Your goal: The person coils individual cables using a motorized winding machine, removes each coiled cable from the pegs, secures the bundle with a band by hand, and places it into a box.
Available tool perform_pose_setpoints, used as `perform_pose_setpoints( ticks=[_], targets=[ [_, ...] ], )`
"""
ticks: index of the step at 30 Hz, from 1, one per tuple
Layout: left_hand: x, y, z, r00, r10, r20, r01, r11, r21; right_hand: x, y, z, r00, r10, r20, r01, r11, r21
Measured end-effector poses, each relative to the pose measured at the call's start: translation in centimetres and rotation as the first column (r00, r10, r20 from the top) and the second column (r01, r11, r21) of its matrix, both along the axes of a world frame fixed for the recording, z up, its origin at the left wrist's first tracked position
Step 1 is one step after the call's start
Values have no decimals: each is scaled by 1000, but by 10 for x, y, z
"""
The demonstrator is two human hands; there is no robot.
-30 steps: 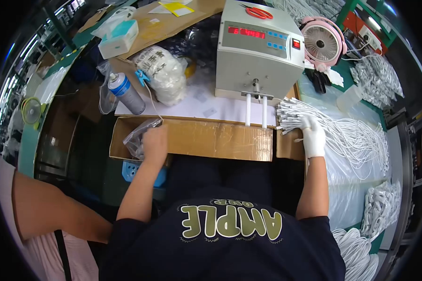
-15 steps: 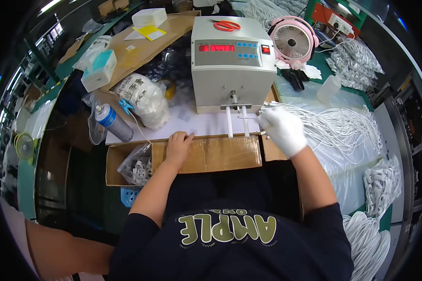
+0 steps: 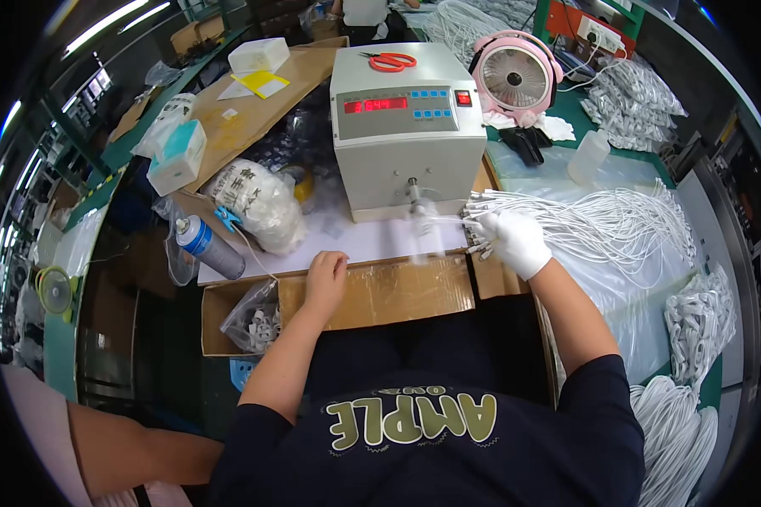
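My right hand (image 3: 518,243), in a white glove, is closed on a white cable (image 3: 465,221). The cable runs left to the winding fork (image 3: 427,232) on the front of a grey machine (image 3: 406,173); the fork is smeared by motion. Red digits light the machine's display (image 3: 375,105). Bare and loosely bent, my left hand (image 3: 325,281) rests at the edge of a cardboard strip (image 3: 397,294), left of the fork, and no object shows in it. Right of the machine, a bundle of white cables (image 3: 604,224) lies close behind my gloved hand.
Red-handled scissors (image 3: 391,62) lie on the machine. A pink fan (image 3: 516,78) and a clear bottle (image 3: 589,156) stand to the right. On the left are a spray can (image 3: 210,247), a plastic-wrapped bundle (image 3: 262,207) and a box of small white parts (image 3: 260,325). Another person's arm (image 3: 139,444) is at lower left.
The fork's two white prongs were distinct and are now blurred in rotation, with cable stretched from them to my right hand. My left hand's fingers have drawn in slightly. The view has shifted a little.
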State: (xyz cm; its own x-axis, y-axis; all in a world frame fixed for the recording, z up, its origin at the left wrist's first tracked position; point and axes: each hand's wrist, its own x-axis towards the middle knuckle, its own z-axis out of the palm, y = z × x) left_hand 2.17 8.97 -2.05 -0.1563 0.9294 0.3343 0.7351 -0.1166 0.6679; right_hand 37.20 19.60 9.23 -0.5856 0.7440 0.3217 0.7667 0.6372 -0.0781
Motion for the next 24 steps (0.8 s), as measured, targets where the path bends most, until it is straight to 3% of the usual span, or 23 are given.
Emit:
perform_pose_setpoints(
  ticks=[3, 4, 5, 8, 11, 12, 14, 16, 17, 18, 19, 20, 21, 23, 24],
  targets=[
    [31, 10, 12, 981, 30, 191, -49, 994, 94, -18, -9, 6, 985, 116, -127, -112, 993, 37],
    [34, 14, 10, 982, 38, 183, -58, 993, 107, -28, -17, 10, 975, 156, -159, -149, 987, 52],
    [36, 20, 8, 984, 46, 172, -68, 990, 121, -38, -24, 12, 990, 114, -88, -119, 991, -61],
    [25, 21, 10, 977, 57, 207, -78, 992, 95, -50, -41, 13, 997, 52, -60, -61, 986, -156],
    [29, 16, 34, 930, 77, 358, -81, 997, -2, -48, -39, -17, 978, 47, -203, -82, 982, -170],
    [35, 15, 49, 904, 95, 417, -88, 995, -35, -52, -41, -31, 929, -3, -371, -72, 979, -189],
    [58, 24, 72, 893, -10, 450, -13, 999, 48, -67, -46, -57, 746, -55, -664, -114, 972, -208],
    [78, 44, 84, 899, -240, 368, 156, 957, 243, -85, -50, -69, 558, -201, -805, -386, 796, -466],
    [89, 64, 69, 850, -273, 451, 130, 938, 322, -92, -52, -76, 463, -326, -824, -495, 676, -546],
    [98, 76, 77, 916, -288, 280, 168, 908, 384, -107, -56, -79, 222, -405, -887, -656, 611, -443],
    [108, 76, 100, 962, -205, 180, 146, 944, 296, -123, -62, -63, -1, -548, -836, -789, 514, -336],
    [116, 80, 113, 947, -277, 165, 221, 930, 294, -148, -75, -35, -248, -646, -722, -833, 522, -181],
    [126, 85, 122, 961, -270, 67, 249, 942, 223, -157, -70, -36, -289, -643, -709, -835, 531, -142],
    [140, 86, 134, 957, -272, -99, 277, 960, 39, -156, -38, -76, -310, -657, -687, -905, 426, 1],
    [145, 87, 137, 945, -273, -178, 266, 962, -61, -154, 3, -117, -287, -669, -686, -951, 287, 117]
  ],
)
